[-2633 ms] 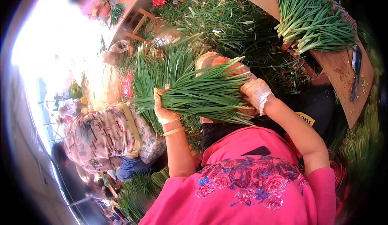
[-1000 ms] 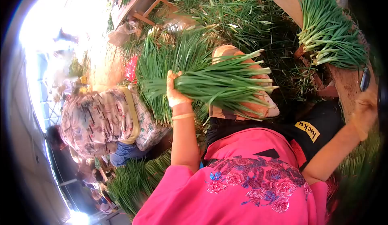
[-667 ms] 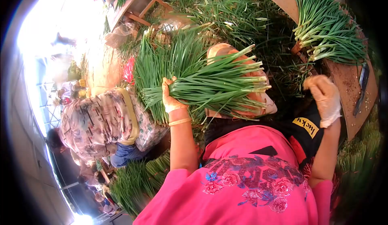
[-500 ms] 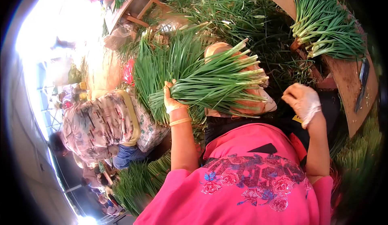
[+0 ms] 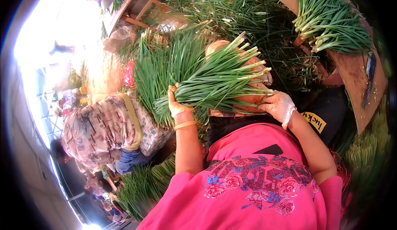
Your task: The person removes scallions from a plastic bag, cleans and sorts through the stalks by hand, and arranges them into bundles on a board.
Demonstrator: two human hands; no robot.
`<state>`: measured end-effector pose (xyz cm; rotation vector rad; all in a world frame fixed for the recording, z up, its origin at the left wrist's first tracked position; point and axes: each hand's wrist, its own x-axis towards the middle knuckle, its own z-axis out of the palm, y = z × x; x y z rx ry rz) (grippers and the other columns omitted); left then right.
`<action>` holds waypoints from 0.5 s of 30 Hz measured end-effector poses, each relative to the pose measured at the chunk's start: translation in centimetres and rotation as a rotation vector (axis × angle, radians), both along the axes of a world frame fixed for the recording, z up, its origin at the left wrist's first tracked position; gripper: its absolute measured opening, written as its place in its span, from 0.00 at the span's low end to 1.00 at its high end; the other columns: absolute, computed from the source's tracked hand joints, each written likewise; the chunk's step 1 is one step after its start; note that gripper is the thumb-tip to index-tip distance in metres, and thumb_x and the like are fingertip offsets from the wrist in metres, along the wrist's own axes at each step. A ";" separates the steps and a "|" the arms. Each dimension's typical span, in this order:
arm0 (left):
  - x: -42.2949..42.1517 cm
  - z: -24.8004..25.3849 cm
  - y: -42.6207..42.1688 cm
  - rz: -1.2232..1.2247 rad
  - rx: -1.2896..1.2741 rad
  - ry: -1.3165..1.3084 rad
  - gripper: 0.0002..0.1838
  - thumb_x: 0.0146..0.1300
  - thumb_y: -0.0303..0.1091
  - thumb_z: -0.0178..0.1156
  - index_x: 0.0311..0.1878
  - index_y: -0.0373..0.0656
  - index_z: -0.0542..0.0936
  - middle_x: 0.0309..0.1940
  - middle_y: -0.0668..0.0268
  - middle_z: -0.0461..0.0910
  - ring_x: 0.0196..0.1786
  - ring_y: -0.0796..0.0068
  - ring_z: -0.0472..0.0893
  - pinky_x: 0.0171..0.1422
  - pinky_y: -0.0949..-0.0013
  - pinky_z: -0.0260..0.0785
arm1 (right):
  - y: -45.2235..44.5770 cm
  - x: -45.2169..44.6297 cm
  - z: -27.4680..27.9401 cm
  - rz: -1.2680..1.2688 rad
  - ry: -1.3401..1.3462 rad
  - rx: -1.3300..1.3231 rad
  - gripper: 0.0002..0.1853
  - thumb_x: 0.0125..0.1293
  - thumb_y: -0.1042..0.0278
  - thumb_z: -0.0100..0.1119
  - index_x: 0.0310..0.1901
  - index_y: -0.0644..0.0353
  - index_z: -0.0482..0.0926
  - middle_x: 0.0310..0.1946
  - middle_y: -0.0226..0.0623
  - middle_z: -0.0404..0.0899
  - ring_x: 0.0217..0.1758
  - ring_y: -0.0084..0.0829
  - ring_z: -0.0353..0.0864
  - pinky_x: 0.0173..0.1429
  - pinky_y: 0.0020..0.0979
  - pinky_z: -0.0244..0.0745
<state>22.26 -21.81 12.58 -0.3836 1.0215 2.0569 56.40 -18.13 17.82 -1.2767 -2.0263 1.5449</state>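
Note:
My left hand [image 5: 178, 104], gloved and with a band at the wrist, is wrapped round the leafy end of a bunch of long green stalks [image 5: 219, 79]. The pale cut ends fan out to the right over an orange-brown covering [image 5: 248, 100] on my lap. My gloved right hand [image 5: 278, 106] is at the lower pale ends, fingers drawn together; whether a stalk is between them is too small to tell. Behind the bunch lies a larger heap of green stalks [image 5: 155, 66].
A board [image 5: 351, 75] at the right bears more stalks [image 5: 326, 21] and a dark knife [image 5: 369, 79]. A co-worker in a patterned top [image 5: 101, 133] sits at the left. Loose leaves [image 5: 231, 11] cover the ground ahead. A wooden table [image 5: 124, 4] stands at the upper left.
My right hand has come back from the far right, near the board, to the pale ends of the bunch. My left hand has kept its hold, and the stalk ends have spread upward.

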 end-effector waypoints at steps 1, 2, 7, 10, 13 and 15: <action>-0.1 0.0 0.1 -0.009 -0.010 0.025 0.11 0.66 0.42 0.51 0.45 0.53 0.80 0.48 0.67 0.78 0.52 0.64 0.75 0.59 0.49 0.66 | 0.1 0.1 -0.3 0.017 0.083 -0.241 0.09 0.53 0.71 0.64 0.35 0.64 0.81 0.35 0.37 0.81 0.40 0.30 0.79 0.46 0.26 0.72; -0.1 0.2 0.2 -0.016 -0.018 0.052 0.11 0.65 0.42 0.51 0.44 0.52 0.79 0.46 0.67 0.79 0.51 0.64 0.75 0.58 0.49 0.67 | 0.3 0.0 -0.7 0.036 0.167 -0.481 0.09 0.53 0.70 0.63 0.35 0.65 0.81 0.32 0.37 0.81 0.37 0.28 0.79 0.44 0.25 0.72; -0.7 -0.1 0.5 -0.121 0.085 0.094 0.07 0.64 0.39 0.53 0.38 0.50 0.77 0.43 0.68 0.77 0.50 0.65 0.74 0.58 0.51 0.67 | -0.1 -0.2 -1.3 0.136 0.382 -0.988 0.11 0.56 0.71 0.63 0.38 0.68 0.80 0.31 0.36 0.81 0.31 0.18 0.76 0.33 0.19 0.68; -1.4 -1.3 1.2 -0.127 0.120 0.130 0.06 0.64 0.37 0.53 0.36 0.48 0.76 0.38 0.69 0.76 0.48 0.67 0.73 0.59 0.54 0.65 | -0.4 -0.3 -1.8 0.116 0.583 -1.091 0.12 0.58 0.69 0.61 0.40 0.68 0.79 0.35 0.38 0.82 0.29 0.17 0.73 0.31 0.18 0.65; -1.9 -2.5 1.6 -0.122 0.108 0.090 0.06 0.64 0.37 0.53 0.36 0.47 0.76 0.39 0.70 0.76 0.49 0.67 0.73 0.60 0.54 0.64 | -0.7 -0.7 -2.7 0.156 0.575 -1.020 0.14 0.62 0.63 0.58 0.43 0.65 0.80 0.33 0.35 0.81 0.31 0.17 0.74 0.32 0.18 0.66; -3.6 -5.2 1.1 -0.240 0.201 0.105 0.13 0.64 0.39 0.56 0.49 0.47 0.79 0.46 0.69 0.80 0.51 0.69 0.76 0.61 0.61 0.66 | -0.3 -1.4 -1.8 0.302 0.417 -0.775 0.14 0.64 0.61 0.56 0.43 0.62 0.80 0.32 0.33 0.80 0.31 0.17 0.75 0.31 0.19 0.67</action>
